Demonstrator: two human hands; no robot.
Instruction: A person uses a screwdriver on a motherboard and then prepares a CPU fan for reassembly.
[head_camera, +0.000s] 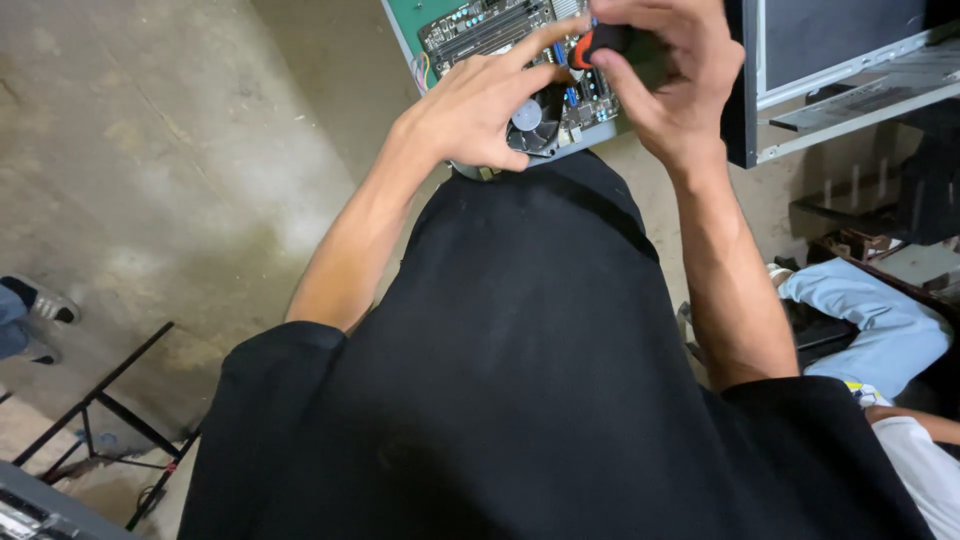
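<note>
Against the person's lap, at the top edge of the view, a bare circuit board (500, 40) rests flat; it looks stiff, light and fragile, best held by its rim. Left hand (480, 105) lies spread beside the small fan (535, 120). Right hand (670, 70) pinches a black-and-orange tool handle (600, 42).

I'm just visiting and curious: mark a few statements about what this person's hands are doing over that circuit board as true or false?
1. The right hand holds a black and orange tool handle. True.
2. The left hand rests on the green circuit board beside a round black cooling fan. True.
3. The person wears a white top. False: the black shirt is dark.
4. The board lies on carpet. False: the floor is bare grey concrete.
</note>
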